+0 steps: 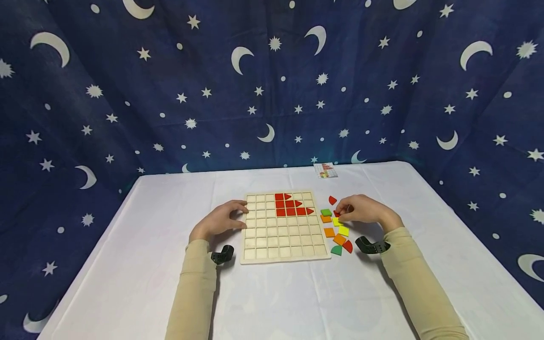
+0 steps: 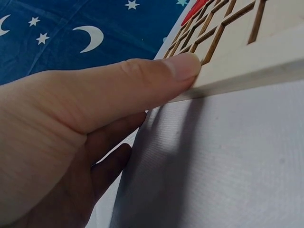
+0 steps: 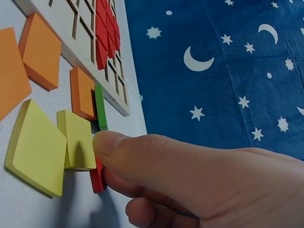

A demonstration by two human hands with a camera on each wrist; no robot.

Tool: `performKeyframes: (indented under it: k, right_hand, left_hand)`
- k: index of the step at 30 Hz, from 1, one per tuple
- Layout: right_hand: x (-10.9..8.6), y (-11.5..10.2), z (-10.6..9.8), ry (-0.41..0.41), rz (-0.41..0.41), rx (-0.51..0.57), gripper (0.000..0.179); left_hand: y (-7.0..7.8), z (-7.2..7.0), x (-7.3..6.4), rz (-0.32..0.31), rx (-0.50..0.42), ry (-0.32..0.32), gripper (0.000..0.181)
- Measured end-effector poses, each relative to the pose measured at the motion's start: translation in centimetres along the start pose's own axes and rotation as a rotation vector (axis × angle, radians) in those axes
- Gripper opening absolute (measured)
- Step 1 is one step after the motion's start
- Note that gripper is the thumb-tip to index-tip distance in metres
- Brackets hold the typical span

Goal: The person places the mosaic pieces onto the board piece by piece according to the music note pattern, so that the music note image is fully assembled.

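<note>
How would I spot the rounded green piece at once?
On the white table, find the gridded board. Loose pieces lie beside its right edge. At their near end, the rounded green piece sits beside a rounded red piece; the other green piece is straight-sided.

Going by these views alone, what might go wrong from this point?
Two risks, as I judge it. The right hand has its fingertips at a red piece crowded by a yellow tile and a green tile, so it might drag or knock a neighbour. The left hand is at the edge of the board; a push there could slide it and perhaps jostle the red tiles set in its grid.
</note>
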State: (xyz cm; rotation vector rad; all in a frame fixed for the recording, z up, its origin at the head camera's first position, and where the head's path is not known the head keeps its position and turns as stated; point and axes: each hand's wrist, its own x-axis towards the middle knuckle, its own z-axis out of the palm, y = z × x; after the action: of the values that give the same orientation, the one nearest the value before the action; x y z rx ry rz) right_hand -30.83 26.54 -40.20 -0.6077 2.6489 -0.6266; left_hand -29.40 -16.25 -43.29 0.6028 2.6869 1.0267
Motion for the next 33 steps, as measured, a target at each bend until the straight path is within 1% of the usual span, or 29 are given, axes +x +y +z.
performKeyframes:
  k: [3,6,10,13,15,18,20,22,24,26,30,33]
  right_hand:
    - [-0.1,0.0,-0.1,0.003,-0.007,-0.001,0.021]
    - [0.0,-0.1,0.1,0.022,0.008,-0.013,0.023]
    - [0.4,-0.2,0.6,0.069,-0.024,-0.050,0.030]
    - [0.8,-0.3,1.0,0.089,-0.074,-0.069,0.034]
    - [0.9,-0.3,1.3,0.096,-0.095,-0.066,0.029]
    - [1.0,-0.5,1.4,0.097,-0.109,-0.034,0.015]
    - [0.9,-0.6,1.3,0.077,-0.127,-0.001,0.008]
    - [0.9,-0.8,1.3,0.043,-0.150,0.030,0.005]
    - [0.9,-1.0,1.3,0.016,-0.173,0.043,0.006]
    - [1.0,-1.1,1.4,0.020,-0.177,0.038,0.009]
    - [1.3,-0.9,1.7,0.072,-0.141,-0.008,0.022]
    - [1.5,-0.8,1.9,0.062,-0.125,-0.027,0.030]
  left_hand:
    - [0.1,0.1,0.1,0.001,0.000,0.004,0.043]
    - [0.2,0.0,0.0,-0.003,-0.005,0.001,0.043]
    - [0.1,0.0,0.0,-0.001,-0.009,-0.002,0.043]
    - [0.1,0.0,0.0,0.003,-0.008,0.000,0.042]
    - [0.1,0.0,0.1,0.006,-0.005,0.001,0.042]
    - [0.1,0.0,0.1,0.001,-0.008,0.000,0.043]
    - [0.1,0.0,0.1,0.000,-0.009,0.000,0.043]
    - [0.1,0.0,0.2,-0.002,-0.012,0.000,0.043]
    - [0.1,0.0,0.2,0.002,-0.009,0.002,0.043]
    - [0.1,-0.1,0.2,0.003,-0.007,0.005,0.042]
    - [0.1,-0.1,0.2,-0.002,-0.013,0.003,0.042]
    - [0.1,-0.1,0.1,-0.008,-0.018,-0.001,0.042]
